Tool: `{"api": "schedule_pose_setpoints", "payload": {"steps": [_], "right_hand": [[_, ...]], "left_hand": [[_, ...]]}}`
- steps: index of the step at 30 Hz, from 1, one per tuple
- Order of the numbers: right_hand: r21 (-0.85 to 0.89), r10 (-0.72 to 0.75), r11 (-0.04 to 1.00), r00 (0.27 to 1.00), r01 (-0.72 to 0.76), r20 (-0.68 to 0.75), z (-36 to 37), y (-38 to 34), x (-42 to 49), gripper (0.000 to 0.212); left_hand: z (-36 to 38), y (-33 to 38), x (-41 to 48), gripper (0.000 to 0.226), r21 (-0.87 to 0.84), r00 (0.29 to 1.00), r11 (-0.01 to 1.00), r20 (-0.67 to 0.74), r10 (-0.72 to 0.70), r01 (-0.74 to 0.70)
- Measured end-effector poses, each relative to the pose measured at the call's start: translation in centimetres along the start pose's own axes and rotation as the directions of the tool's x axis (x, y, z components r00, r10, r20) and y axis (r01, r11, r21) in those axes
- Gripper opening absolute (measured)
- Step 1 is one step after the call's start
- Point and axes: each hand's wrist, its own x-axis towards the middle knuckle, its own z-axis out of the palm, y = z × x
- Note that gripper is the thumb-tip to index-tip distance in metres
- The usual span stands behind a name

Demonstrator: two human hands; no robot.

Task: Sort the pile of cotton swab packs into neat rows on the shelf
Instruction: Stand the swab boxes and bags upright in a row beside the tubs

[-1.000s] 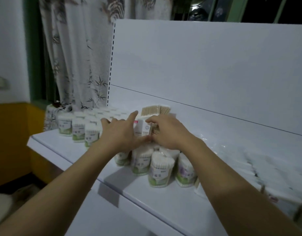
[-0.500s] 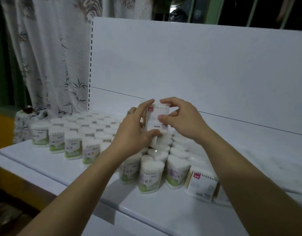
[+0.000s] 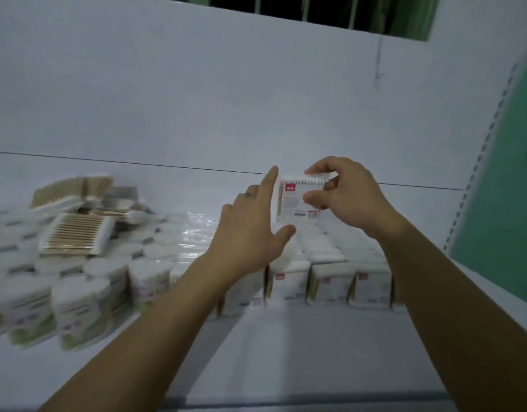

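My right hand (image 3: 348, 197) pinches a flat square cotton swab pack (image 3: 297, 200) with a red label, held upright above the shelf (image 3: 300, 346). My left hand (image 3: 250, 233) is spread beside the pack's left edge, forefinger straight up along it, thumb under its lower corner. Below stand rows of the same square packs (image 3: 330, 283). On the left, round tubs with green labels (image 3: 84, 301) stand in rows, and loose flat packs of wooden-stick swabs (image 3: 78, 233) lie piled on top of them.
A white back panel (image 3: 226, 99) rises behind the shelf. A green wall (image 3: 502, 233) and a perforated upright (image 3: 479, 179) close off the right side. Crinkled clear plastic (image 3: 196, 230) lies between the tubs and the square packs.
The view has swung right along the shelf. The square pack has travelled right with both hands, from over the round tubs to over the square-pack rows. My left hand has loosened from it.
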Motion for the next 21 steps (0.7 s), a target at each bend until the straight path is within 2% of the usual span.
{"api": "schedule_pose_setpoints", "payload": {"steps": [5, 11, 13, 15, 19, 21], "right_hand": [[-0.069, 0.067, 0.995, 0.996, -0.071, -0.065, -6.8, 6.9, -1.9, 0.027], [-0.026, 0.116, 0.991, 0.945, -0.13, -0.305, -12.4, 16.8, -4.1, 0.034], [-0.05, 0.132, 0.986, 0.931, -0.158, -0.342, -13.6, 19.9, -4.7, 0.034], [-0.071, 0.156, 0.98, 0.939, -0.186, -0.308, -14.6, 22.3, -5.0, 0.034], [-0.104, 0.165, 0.98, 0.984, -0.172, -0.071, -14.9, 24.4, -5.1, 0.027], [-0.076, 0.148, 0.986, 0.989, -0.15, -0.028, -14.4, 24.8, -5.3, 0.026]], "left_hand": [[5.7, 7.5, 1.2, 0.088, 0.109, 0.996, 0.991, 0.049, 0.072, -0.077], [12.6, 15.0, 1.4, 0.061, 0.255, 0.966, 0.938, 0.17, 0.196, -0.236], [14.8, 17.1, 1.3, 0.057, 0.292, 0.958, 0.92, 0.195, 0.212, -0.263], [16.6, 18.5, 1.0, 0.056, 0.335, 0.956, 0.903, 0.203, 0.21, -0.269], [19.1, 19.2, 0.0, 0.053, 0.41, 0.971, 0.881, 0.137, 0.197, -0.236], [19.9, 19.1, -0.9, 0.054, 0.415, 0.972, 0.879, 0.12, 0.202, -0.234]]}}
